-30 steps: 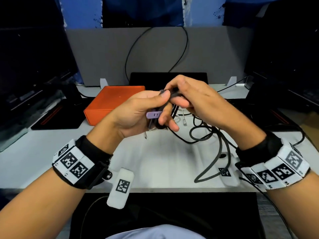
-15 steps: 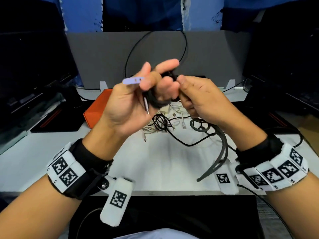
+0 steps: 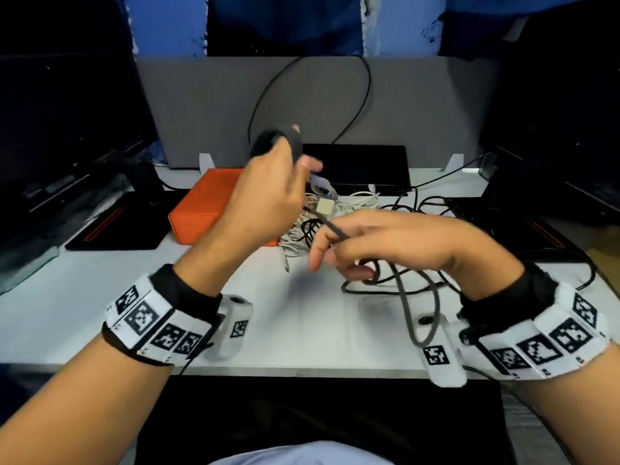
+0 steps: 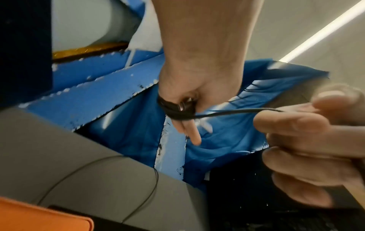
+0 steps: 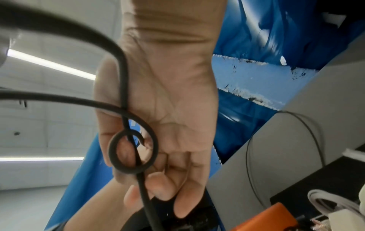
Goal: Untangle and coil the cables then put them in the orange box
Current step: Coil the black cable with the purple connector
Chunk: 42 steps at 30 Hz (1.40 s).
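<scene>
White desk (image 3: 84,317) backed by a grey partition panel (image 3: 208,105). Blue sheeting (image 3: 167,25) behind. Dark monitors (image 3: 67,129) flank both sides. Ceiling strip light (image 4: 324,29) lit.

L hand (image 3: 265,196) raised, fingers curled; R hand (image 3: 396,243) lower, fingers pinching.

Grey partition (image 3: 208,105) behind white desk (image 3: 67,317)

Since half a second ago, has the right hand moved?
Yes. The right hand has dropped away from the grey partition panel toward the white desk, pulling the thin black cable.
</scene>
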### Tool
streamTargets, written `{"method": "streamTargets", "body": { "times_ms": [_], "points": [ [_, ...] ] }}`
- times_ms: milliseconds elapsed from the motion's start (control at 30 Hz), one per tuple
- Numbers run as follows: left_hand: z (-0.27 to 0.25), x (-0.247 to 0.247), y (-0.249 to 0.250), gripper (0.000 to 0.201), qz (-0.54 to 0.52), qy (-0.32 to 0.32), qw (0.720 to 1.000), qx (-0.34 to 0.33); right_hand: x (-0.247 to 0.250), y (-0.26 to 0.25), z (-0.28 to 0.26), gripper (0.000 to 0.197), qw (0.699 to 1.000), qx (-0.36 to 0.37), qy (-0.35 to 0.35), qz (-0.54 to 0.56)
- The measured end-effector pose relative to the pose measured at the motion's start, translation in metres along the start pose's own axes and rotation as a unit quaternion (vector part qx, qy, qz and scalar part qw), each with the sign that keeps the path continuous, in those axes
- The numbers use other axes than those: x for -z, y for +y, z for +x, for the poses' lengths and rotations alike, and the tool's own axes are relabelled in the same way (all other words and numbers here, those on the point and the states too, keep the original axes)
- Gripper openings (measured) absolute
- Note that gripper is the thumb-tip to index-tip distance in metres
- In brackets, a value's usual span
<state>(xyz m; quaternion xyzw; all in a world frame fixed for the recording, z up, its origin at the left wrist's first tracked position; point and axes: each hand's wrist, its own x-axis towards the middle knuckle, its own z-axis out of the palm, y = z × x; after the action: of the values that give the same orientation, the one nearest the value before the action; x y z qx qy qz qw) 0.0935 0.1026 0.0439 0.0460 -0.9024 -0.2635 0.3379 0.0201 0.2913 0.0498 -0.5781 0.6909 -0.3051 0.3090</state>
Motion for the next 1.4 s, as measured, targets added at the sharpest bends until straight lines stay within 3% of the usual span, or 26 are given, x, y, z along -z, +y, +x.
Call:
{"method": "streamTargets", "body": {
  "times_ms": [100,200,267,333,400,500,700,800,900,967,1033,1133,1233,1400],
  "points": [
    [0.0,0.013,-0.001,0.037,0.095,-0.136,0.986,-0.002,0.021,0.006,-0.011,0.053,0.997,0.014,0.041,0.067],
    [-0.003,0.034,0.011,0.038,-0.075,-0.245,0.964,0.066,0.038,0.014,-0.02,0.09,0.978,0.018,0.06,0.198],
    [-0.004,0.05,0.015,0.041,-0.165,-0.261,0.947,0.09,0.049,0.017,-0.024,0.103,0.96,0.024,0.069,0.269],
    [0.0,0.062,0.01,0.033,-0.149,-0.217,0.962,0.07,0.053,0.02,-0.022,0.105,0.952,0.002,0.093,0.292],
    [0.004,0.067,0.004,0.03,-0.054,-0.157,0.985,0.042,0.052,0.023,-0.016,0.099,0.952,-0.029,0.129,0.277],
    [0.008,0.064,-0.001,0.032,0.066,-0.105,0.991,0.041,0.048,0.024,-0.011,0.075,0.952,-0.052,0.176,0.243],
    [0.011,0.064,-0.006,0.032,0.111,-0.037,0.992,0.038,0.05,0.01,-0.023,0.023,0.963,-0.039,0.268,0.008],
    [0.013,0.068,-0.01,0.033,0.132,0.004,0.99,0.045,0.06,0.014,-0.026,0.015,0.924,-0.032,0.362,-0.123],
    [0.017,0.084,-0.024,0.032,0.168,0.074,0.98,0.073,0.083,0.037,-0.035,0.017,0.872,-0.089,0.433,-0.211],
    [0.02,0.099,-0.038,0.035,0.187,0.137,0.967,0.101,0.099,0.055,-0.044,0.019,0.861,-0.152,0.419,-0.245],
    [0.02,0.108,-0.048,0.037,0.196,0.183,0.956,0.118,0.107,0.071,-0.051,0.017,0.88,-0.2,0.361,-0.236],
    [0.022,0.102,-0.051,0.035,0.215,0.189,0.952,0.111,0.112,0.081,-0.053,0.016,0.891,-0.244,0.31,-0.223],
    [0.023,0.093,-0.046,0.037,0.215,0.167,0.956,0.107,0.118,0.091,-0.056,0.019,0.879,-0.272,0.323,-0.223],
    [0.023,0.092,-0.042,0.036,0.232,0.191,0.948,0.106,0.128,0.111,-0.066,0.022,0.86,-0.292,0.374,-0.188]
  ]
}}
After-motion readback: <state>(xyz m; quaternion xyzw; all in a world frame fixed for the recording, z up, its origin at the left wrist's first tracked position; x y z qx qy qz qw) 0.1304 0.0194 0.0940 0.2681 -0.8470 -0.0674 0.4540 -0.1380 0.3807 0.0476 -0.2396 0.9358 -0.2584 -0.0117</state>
